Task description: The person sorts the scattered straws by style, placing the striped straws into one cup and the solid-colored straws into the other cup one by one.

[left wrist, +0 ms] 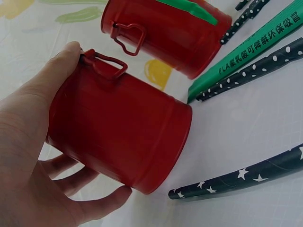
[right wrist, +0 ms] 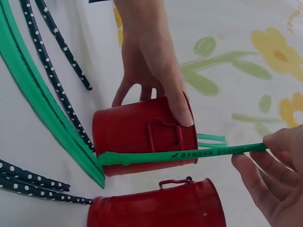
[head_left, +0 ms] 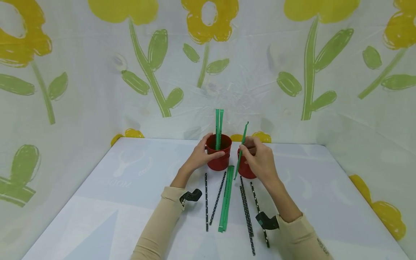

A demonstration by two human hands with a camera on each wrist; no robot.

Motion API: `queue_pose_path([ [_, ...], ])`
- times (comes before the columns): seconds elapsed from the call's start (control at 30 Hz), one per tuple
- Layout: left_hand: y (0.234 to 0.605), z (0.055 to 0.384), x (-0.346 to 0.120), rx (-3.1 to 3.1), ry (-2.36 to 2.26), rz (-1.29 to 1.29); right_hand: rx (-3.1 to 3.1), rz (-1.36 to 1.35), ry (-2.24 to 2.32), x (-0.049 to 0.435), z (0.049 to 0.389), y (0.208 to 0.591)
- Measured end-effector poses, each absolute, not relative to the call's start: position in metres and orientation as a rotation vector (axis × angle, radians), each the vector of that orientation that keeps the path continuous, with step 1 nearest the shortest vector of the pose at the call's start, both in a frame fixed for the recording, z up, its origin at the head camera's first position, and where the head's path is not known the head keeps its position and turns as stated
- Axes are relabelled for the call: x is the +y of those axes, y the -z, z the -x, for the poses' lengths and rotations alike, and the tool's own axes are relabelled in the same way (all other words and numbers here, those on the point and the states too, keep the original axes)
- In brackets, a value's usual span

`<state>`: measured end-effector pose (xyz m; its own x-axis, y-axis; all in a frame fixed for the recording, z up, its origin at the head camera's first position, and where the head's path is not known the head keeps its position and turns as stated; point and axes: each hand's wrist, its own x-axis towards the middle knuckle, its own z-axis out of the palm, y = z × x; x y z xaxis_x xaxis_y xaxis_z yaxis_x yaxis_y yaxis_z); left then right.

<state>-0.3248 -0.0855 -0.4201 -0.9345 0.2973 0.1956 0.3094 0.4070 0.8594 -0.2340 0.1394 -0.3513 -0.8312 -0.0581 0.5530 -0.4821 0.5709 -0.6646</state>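
Note:
My left hand (head_left: 202, 153) grips the left small red metal bucket (head_left: 218, 161), thumb along its near side at the rim and fingers round the far side. Wrapped green straws (head_left: 219, 124) stand upright in that bucket. Between thumb and fingers, my right hand (head_left: 262, 160) pinches another green-wrapped straw (right wrist: 189, 155) near its upper end. It hangs steeply in front of the right red bucket (head_left: 246, 172), which my right hand partly hides. In the right wrist view, the straw's lower end crosses in front of the left bucket, outside it.
More green-wrapped straws (head_left: 226, 202) lie on the white table (head_left: 97, 202) in front of the buckets. Black patterned straws lie to their left (head_left: 206, 202) and several to their right (head_left: 247, 213). A flower-printed sheet (head_left: 247, 72) hangs behind the table.

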Motion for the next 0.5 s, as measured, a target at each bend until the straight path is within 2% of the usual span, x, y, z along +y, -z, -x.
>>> queue_pose_path([
  [0.5, 0.421, 0.326, -0.085, -2.622, 1.627, 0.561, -2.208, -0.478, -1.099, 0.140, 0.260, 0.295],
])
